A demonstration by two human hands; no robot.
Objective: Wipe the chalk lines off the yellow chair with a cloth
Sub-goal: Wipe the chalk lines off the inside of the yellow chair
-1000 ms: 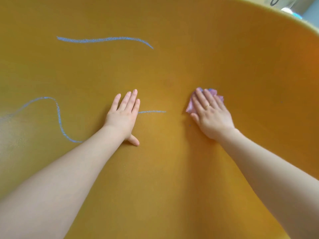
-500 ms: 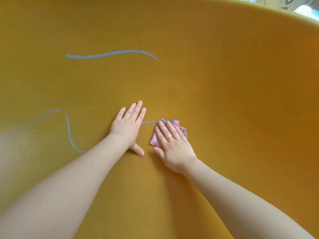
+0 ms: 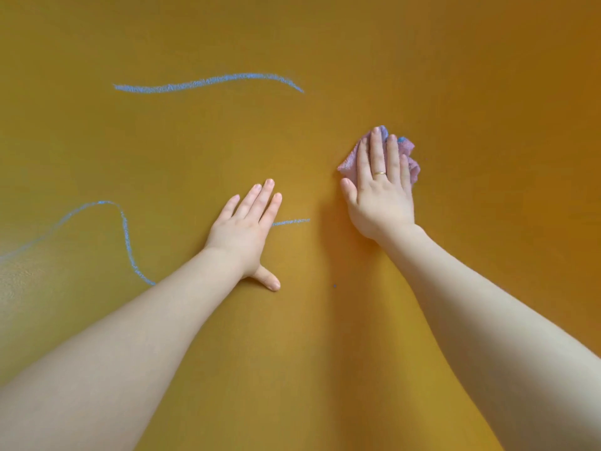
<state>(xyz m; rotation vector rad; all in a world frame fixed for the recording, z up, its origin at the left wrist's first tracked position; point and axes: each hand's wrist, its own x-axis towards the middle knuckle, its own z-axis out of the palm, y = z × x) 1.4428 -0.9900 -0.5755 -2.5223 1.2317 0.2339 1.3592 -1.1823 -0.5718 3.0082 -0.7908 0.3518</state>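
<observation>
From my head camera: my right hand presses the pink cloth flat against the yellow chair, fingers straight and together. My left hand lies flat, fingers slightly spread, thumb out, covering part of the lower chalk line. The upper chalk line lies above.

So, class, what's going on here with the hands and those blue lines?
A person is wiping blue chalk off a yellow chair. The right hand presses a pink cloth flat on the surface, away from any line. The left hand rests flat, braced over a curvy chalk line whose short end shows beside its fingers. A wavy line above is untouched.
</observation>
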